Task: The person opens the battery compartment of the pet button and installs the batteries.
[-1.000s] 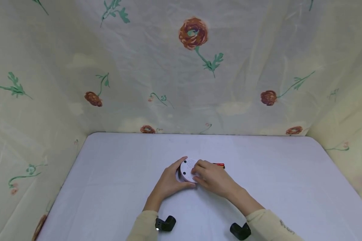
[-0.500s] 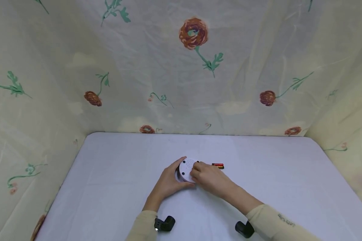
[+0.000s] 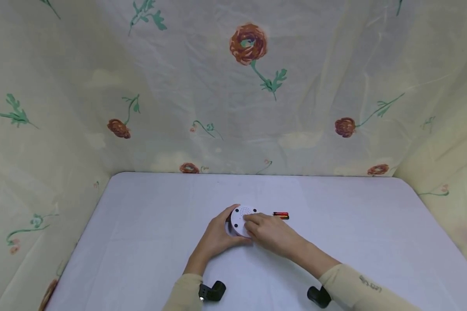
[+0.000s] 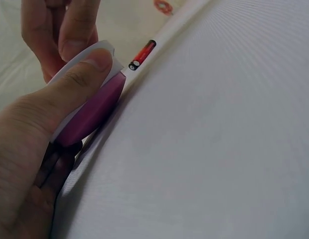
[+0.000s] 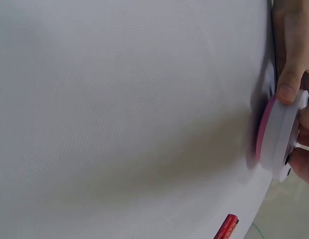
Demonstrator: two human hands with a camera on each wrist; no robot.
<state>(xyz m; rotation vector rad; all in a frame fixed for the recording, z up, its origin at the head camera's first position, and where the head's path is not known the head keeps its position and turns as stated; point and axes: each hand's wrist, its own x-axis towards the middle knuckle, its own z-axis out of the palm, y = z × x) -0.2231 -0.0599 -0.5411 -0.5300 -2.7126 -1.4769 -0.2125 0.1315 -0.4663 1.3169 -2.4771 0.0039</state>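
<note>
A round white device [image 3: 239, 220] with a patch of small holes and black feet on its upturned face stands tilted on the table. Its underside is pink [image 4: 97, 114]. My left hand [image 3: 217, 235] grips it from the left, the thumb [image 4: 97, 62] on the near rim and fingers round the far side. My right hand [image 3: 274, 233] has its curled, bunched fingertips against the right part of the white face. What lies between those fingertips is hidden. Red and black batteries [image 3: 281, 215] lie on the table just beyond my right hand.
A white cloth covers the table [image 3: 159, 216]. Flower-printed sheeting [image 3: 303, 108] rises behind the table and at both sides. A black wrist camera [image 3: 213, 291] is strapped to the left forearm, and another black camera [image 3: 319, 297] sits at the right sleeve.
My right hand has shifted slightly toward me and left on the device's face, so a far black foot and the batteries show more. The left hand keeps its grip.
</note>
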